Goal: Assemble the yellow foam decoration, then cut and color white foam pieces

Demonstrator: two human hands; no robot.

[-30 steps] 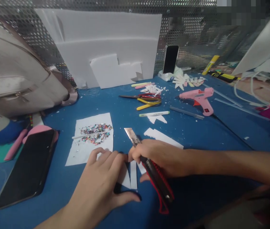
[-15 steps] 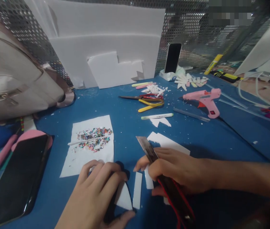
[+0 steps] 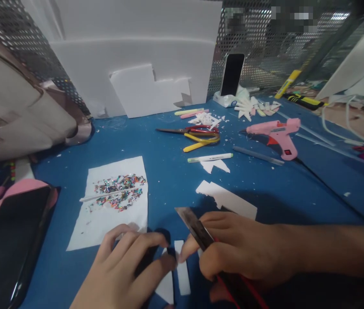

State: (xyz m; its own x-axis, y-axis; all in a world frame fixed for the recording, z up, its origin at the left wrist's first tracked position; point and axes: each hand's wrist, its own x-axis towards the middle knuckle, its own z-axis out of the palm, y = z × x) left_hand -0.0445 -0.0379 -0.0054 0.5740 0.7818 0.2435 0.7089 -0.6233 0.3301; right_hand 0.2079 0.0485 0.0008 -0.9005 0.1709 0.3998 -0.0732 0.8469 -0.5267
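My right hand [image 3: 236, 249] is closed round a red and dark utility knife [image 3: 199, 229], its blade out and pointing up to the left. The forefinger of that hand touches the upper part of a narrow white strip [image 3: 183, 279] lying on the blue table. Just left of the strip, my left hand [image 3: 133, 264] grips a pointed white piece [image 3: 166, 283] between curled fingers and thumb. Most of that thumb is out of sight. Part of another white piece shows beside the right fingers. A larger white offcut [image 3: 233, 199] lies beyond the right hand.
Left of centre, paper [image 3: 80, 234] holds colourful flakes. A dark phone [image 3: 14, 244] lies at the left, near a pale bag [image 3: 17, 103]. Farther back are scissors [image 3: 201, 139], a marker [image 3: 210, 158], a pink glue gun [image 3: 275, 133] with its cord, and white scraps [image 3: 205, 119].
My right hand has moved left and down with the knife, and its forefinger now touches the narrow strip. The strip's tilt has changed. My left hand stays at the pointed piece.
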